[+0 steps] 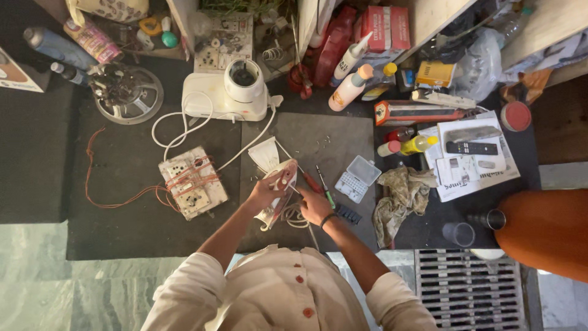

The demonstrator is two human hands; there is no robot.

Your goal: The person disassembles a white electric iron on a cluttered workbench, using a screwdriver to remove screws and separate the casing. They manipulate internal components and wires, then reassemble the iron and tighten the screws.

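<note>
Clothes iron (pixel 277 184) gripped by left hand (pixel 264 195); right hand (pixel 314 207) beside, grip unclear, tool hidden.

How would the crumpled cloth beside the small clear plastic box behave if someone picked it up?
The crumpled cloth would probably hang limp, since it lies in soft folds. It looks light and unlikely to roll or slip. It seems stained, so it may leave dirt.

The clothes iron (pixel 278 187) is white and pink and lies tipped on its side, pointed tip away from the person, just below the white mixer base (pixel 223 98). A thin screwdriver (pixel 293 160) rests slanted against its upper edge.
</note>
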